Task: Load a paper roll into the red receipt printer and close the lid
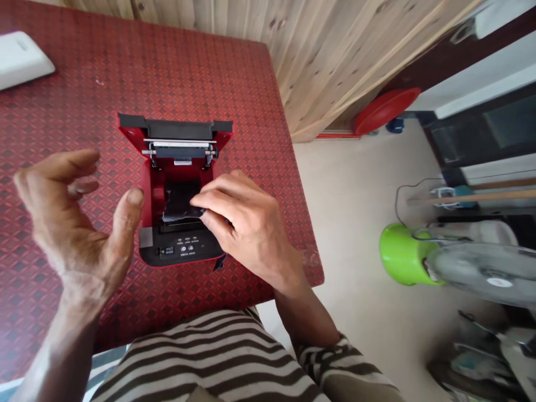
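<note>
A small red and black receipt printer [180, 243] stands on the table with its lid [180, 131] raised, showing a roller and the red inner compartment. Inside that compartment is a dark cloth [180, 200], pinched at its right edge by the thumb and fingers of my right hand [251, 223]. To the left of the printer, my left hand [84, 223] hovers with its thumb and fingers apart, holding nothing. Part of the compartment's right side is hidden behind my right hand.
The red patterned table [259, 100] ends at its right edge, beside wooden panelling [234, 22]. A white object [23, 60] lies at the table's far left. On the floor to the right are a green bucket [400, 254], a fan [489, 271] and a red basin [385, 111].
</note>
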Demonstrator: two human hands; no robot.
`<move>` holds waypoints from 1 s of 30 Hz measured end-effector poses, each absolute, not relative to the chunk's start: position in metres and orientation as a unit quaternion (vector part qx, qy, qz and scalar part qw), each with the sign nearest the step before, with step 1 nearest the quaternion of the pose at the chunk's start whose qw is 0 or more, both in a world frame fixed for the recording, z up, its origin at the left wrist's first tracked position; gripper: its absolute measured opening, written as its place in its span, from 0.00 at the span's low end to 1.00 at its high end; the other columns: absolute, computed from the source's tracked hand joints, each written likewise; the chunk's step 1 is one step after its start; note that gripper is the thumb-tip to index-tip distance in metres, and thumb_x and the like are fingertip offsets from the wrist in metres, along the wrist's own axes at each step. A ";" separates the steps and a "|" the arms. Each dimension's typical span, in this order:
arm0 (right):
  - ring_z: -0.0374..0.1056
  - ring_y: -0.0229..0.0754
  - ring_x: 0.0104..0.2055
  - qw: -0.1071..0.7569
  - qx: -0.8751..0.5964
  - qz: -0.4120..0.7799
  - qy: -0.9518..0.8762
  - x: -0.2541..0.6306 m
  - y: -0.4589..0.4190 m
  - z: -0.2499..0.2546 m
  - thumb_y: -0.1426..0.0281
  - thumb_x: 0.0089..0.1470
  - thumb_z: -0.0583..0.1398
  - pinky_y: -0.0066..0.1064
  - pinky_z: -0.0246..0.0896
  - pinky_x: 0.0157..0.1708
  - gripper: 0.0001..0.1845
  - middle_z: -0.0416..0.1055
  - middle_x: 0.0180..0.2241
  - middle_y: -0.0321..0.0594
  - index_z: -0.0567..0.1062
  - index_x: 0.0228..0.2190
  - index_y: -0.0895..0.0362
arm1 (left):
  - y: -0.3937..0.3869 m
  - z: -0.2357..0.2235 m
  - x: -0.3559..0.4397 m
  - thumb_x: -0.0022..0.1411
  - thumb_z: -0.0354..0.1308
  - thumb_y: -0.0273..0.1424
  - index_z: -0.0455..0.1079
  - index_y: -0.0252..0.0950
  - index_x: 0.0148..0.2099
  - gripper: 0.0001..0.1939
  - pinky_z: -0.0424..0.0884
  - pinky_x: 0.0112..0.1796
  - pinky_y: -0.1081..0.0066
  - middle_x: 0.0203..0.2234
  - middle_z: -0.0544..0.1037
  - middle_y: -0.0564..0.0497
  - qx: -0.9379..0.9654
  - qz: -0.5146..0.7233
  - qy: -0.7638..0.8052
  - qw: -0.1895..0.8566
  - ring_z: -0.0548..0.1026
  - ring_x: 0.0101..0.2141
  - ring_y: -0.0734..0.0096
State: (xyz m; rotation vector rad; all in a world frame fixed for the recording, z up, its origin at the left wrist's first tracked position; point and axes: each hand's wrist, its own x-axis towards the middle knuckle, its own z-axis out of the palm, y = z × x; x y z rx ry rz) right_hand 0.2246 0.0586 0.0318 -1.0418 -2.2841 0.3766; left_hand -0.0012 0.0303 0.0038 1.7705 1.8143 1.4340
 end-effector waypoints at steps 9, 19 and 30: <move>0.72 0.41 0.42 0.373 -0.416 0.147 -0.816 0.211 0.036 0.005 0.73 0.73 0.56 0.37 0.70 0.46 0.13 0.81 0.40 0.40 0.81 0.41 0.58 | 0.047 -0.014 -0.003 0.70 0.60 0.46 0.70 0.44 0.70 0.29 0.73 0.62 0.53 0.60 0.81 0.46 0.570 0.392 0.630 0.354 0.79 0.58 0.52; 0.73 0.42 0.41 0.383 -0.436 0.124 -0.805 0.206 0.027 0.002 0.73 0.73 0.55 0.38 0.70 0.45 0.13 0.81 0.40 0.41 0.80 0.41 0.58 | 0.058 -0.013 -0.013 0.67 0.61 0.51 0.71 0.43 0.69 0.33 0.76 0.59 0.57 0.59 0.82 0.46 0.640 0.351 0.605 0.316 0.81 0.56 0.53; 0.76 0.43 0.42 0.409 -0.432 0.147 -0.790 0.210 0.026 0.001 0.74 0.71 0.57 0.38 0.74 0.46 0.10 0.81 0.38 0.43 0.80 0.39 0.58 | 0.052 -0.014 0.002 0.67 0.60 0.44 0.73 0.45 0.68 0.29 0.79 0.53 0.60 0.56 0.84 0.50 0.588 0.387 0.616 0.354 0.82 0.51 0.57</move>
